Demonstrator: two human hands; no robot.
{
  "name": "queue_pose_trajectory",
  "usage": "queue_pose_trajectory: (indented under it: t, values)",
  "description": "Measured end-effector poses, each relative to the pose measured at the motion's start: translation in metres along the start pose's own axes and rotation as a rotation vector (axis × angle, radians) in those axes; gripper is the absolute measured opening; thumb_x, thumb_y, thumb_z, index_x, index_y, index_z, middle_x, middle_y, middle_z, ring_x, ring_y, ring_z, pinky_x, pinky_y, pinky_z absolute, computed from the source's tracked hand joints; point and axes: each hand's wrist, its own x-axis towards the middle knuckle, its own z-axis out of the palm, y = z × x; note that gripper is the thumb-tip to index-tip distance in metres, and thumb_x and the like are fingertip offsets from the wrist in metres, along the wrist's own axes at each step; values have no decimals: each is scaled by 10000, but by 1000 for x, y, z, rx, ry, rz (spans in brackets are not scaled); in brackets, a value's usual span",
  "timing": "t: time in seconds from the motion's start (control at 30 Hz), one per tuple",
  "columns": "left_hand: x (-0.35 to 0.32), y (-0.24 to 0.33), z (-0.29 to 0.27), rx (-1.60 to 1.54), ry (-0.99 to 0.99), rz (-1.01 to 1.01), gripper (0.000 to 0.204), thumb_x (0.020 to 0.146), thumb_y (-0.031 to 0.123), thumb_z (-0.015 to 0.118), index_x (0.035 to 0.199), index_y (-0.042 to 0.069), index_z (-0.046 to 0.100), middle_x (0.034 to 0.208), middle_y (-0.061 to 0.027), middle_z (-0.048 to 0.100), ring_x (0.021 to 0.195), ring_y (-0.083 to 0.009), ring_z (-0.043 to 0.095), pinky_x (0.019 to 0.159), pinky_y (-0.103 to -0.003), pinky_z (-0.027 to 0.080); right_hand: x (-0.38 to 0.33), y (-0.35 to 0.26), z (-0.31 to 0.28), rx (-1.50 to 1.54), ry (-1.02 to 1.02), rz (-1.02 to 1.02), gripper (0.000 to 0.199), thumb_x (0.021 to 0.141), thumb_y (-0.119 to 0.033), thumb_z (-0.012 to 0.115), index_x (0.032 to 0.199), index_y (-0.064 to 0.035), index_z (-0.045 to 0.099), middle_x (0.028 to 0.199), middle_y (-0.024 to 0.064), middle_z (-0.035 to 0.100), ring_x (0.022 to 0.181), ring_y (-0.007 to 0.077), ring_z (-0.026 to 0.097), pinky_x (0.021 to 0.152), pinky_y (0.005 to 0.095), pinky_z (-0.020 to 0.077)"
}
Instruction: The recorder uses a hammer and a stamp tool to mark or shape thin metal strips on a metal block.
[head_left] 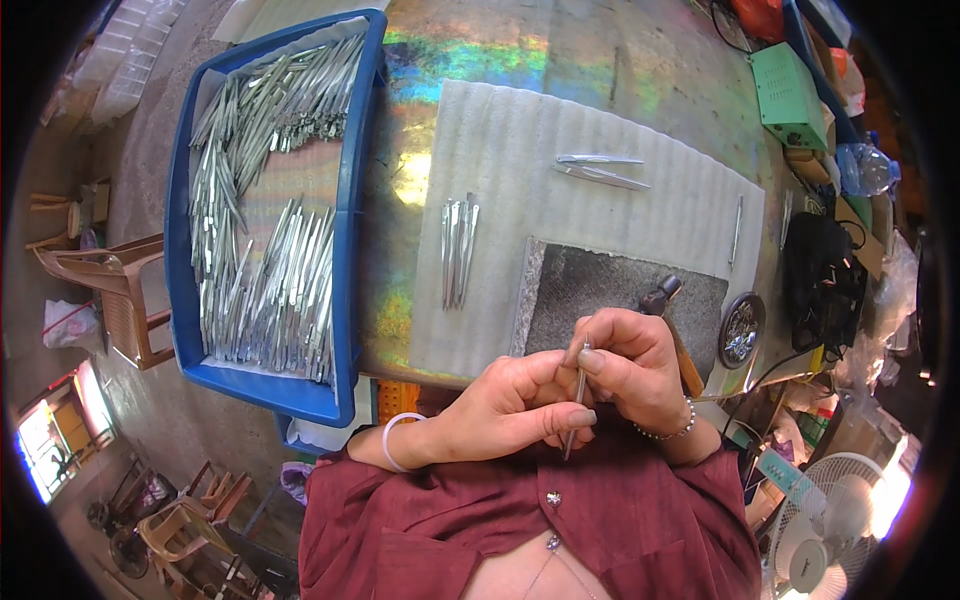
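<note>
Both my hands meet close to my chest, in front of the table's near edge. My left hand (510,405) and my right hand (630,370) pinch one slim metal tweezer piece (577,400), held nearly upright between the fingertips. Just beyond them lies a dark stone slab (600,295) with a small hammer (668,310) resting on it. A short row of similar metal pieces (457,250) lies on the white corrugated sheet (520,150), and two more pieces (600,170) lie farther back.
A blue tray (350,250) full of several metal pieces sits at the left on the shiny table. A round tin (742,330), black bag (820,275), green box (788,95) and water bottle (865,168) stand at the right. A white fan (835,520) stands low right.
</note>
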Motion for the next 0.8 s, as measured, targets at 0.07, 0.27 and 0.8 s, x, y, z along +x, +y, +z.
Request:
queue_pose_trajectory:
  t: [0.07,0.27,0.8]
  values:
    - [-1,0,2,5,23,-1,146,908,97,591,1011,13,532,801,-38,638,700,-73,602,590,-198,478,0,2,0,-14,-1,-18,79,886,-46,532,864,17,574,717,36,530,522,39,400,469,193,323]
    - [-4,0,5,49,59,4,161,899,98,607,1016,14,536,778,-22,632,682,-61,590,560,-192,461,-4,8,1,-56,28,-37,95,891,-57,524,866,19,576,713,33,529,521,40,393,474,196,325]
    - [-13,-5,9,-45,69,-75,204,910,118,591,1085,34,529,821,-25,640,724,-70,606,599,-180,461,-14,10,0,7,3,-8,95,911,-74,536,918,2,592,733,13,593,587,33,486,491,177,365]
